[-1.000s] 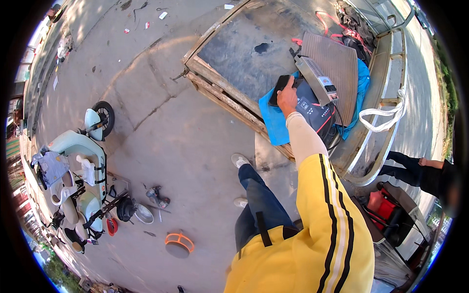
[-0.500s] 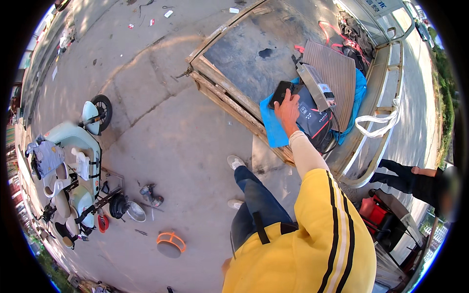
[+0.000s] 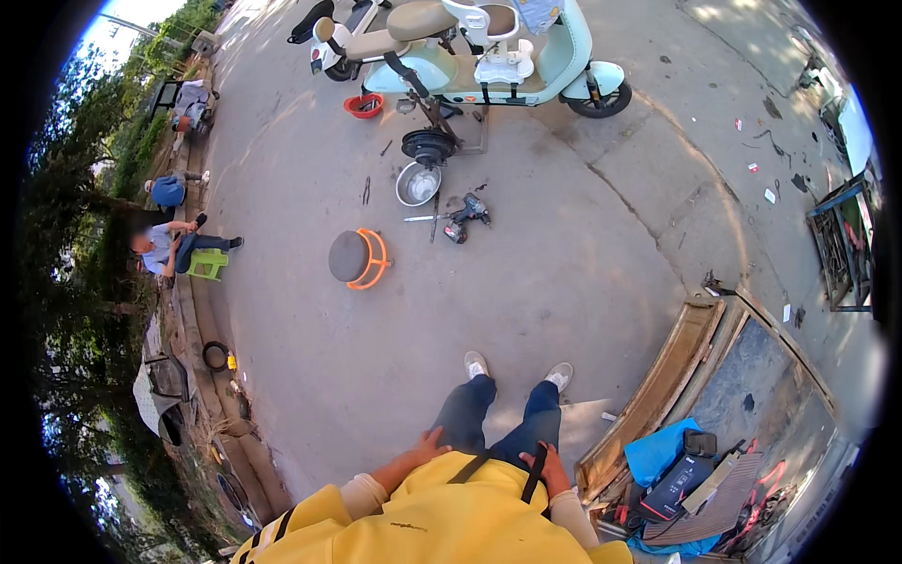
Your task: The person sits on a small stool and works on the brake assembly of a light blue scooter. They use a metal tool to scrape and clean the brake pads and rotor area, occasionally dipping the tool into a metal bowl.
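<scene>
My left hand rests at the left side of my waist, fingers apart, holding nothing visible. My right hand is at the right of my waist beside a black strap, its fingers loosely apart. To my right is a worn cart bed with a blue sheet, a dark case, a small black object and a ribbed mat. My white shoes stand on the pavement.
A mint scooter stands ahead, with a wheel hub, metal bowl, red bowl and power tools nearby. An orange-framed stool is mid-pavement. Two people sit along the left curb; a metal rack stands right.
My right hand has left the dark phone on the cart and is back at my waist. The view has turned left, bringing the scooter ahead and the cart to my right.
</scene>
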Tool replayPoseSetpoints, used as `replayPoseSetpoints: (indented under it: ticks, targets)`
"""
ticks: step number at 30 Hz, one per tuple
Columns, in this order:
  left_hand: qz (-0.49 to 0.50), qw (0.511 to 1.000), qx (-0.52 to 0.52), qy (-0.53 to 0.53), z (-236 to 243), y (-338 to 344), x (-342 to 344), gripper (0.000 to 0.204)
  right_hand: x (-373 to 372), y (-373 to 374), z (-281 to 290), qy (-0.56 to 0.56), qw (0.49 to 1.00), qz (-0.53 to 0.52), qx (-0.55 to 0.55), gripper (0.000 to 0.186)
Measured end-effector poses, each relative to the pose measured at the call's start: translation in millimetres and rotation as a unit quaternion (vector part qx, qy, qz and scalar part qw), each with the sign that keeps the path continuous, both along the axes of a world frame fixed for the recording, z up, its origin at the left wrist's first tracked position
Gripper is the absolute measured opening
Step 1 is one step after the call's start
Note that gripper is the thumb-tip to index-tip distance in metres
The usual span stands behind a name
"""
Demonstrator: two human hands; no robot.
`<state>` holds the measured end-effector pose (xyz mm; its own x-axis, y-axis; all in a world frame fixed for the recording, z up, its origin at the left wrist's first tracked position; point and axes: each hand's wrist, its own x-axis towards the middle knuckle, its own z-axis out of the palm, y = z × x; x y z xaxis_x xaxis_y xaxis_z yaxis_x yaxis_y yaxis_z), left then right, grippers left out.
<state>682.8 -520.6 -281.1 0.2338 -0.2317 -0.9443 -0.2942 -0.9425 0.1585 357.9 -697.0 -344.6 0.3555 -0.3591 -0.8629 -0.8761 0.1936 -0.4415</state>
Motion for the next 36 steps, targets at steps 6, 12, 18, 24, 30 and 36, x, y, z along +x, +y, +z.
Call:
replayPoseSetpoints:
  ticks: [6,12,18,24,30,36]
  targets:
    - [-0.063,0.988,-0.125,0.064,5,15,15,0.07,-8,-12,-54,-0.025,0.993,0.069,-0.091,0.077]
    - [0.108,0.983,-0.147,-0.034,26,45,70,0.053,126,-68,12,-0.003,0.964,0.185,-0.191,0.045]
    - [0.138,0.987,-0.084,-0.019,104,31,133,0.052,239,-119,64,-0.084,0.936,0.222,-0.261,0.022]
    - [0.114,0.992,-0.053,-0.017,118,-24,183,0.057,274,-168,97,-0.015,0.988,0.155,0.006,0.028]
    - [0.161,0.971,-0.151,-0.097,78,-80,225,0.055,364,-234,85,-0.05,0.96,0.25,-0.118,0.036]
    - [0.144,0.948,-0.132,-0.25,81,-137,273,0.042,408,-292,101,-0.019,0.959,0.262,-0.101,0.041]
